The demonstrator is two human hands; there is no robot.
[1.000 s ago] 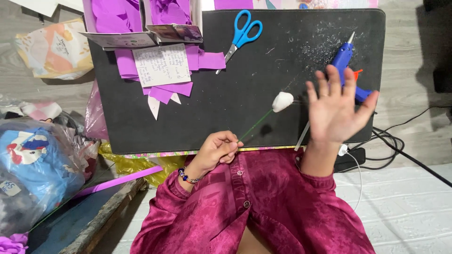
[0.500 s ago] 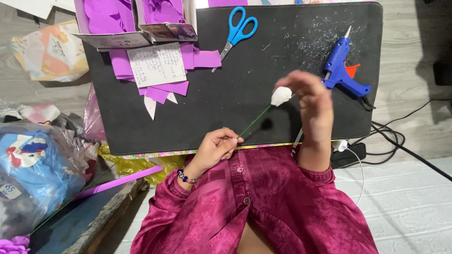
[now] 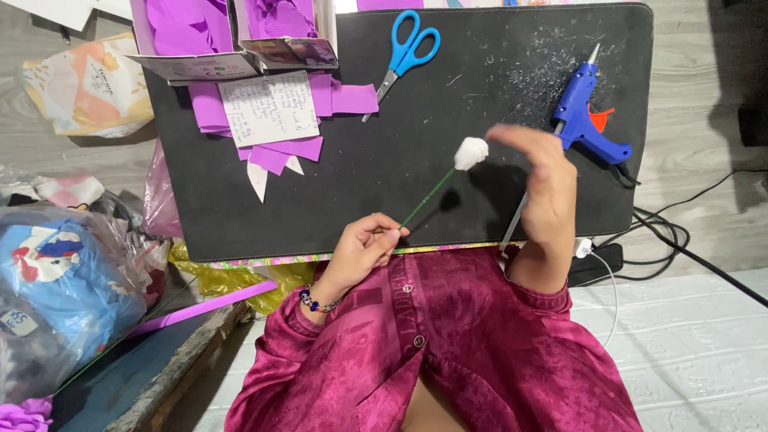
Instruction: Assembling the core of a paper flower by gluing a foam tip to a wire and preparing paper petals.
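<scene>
My left hand (image 3: 362, 244) pinches the lower end of a thin green stem (image 3: 426, 199) that slants up to the right over a black board (image 3: 416, 120). A small white ball (image 3: 470, 152) caps the stem's top. My right hand (image 3: 544, 188) hovers just right of the white ball, fingers loosely curled toward it and holding nothing. A blue glue gun (image 3: 588, 120) lies on the board beyond my right hand. Blue-handled scissors (image 3: 404, 54) rest at the board's top middle.
Purple paper pieces (image 3: 276, 104), a handwritten note (image 3: 269, 108) and open boxes of purple paper (image 3: 232, 36) sit at the board's upper left. Plastic bags (image 3: 64, 296) lie on the floor at left. Black cables (image 3: 680, 232) and a white cord trail at right.
My right hand has pulled back from the glue gun, which now lies uncovered, and moved left to just beside the white ball. My left hand has kept the stem steady.
</scene>
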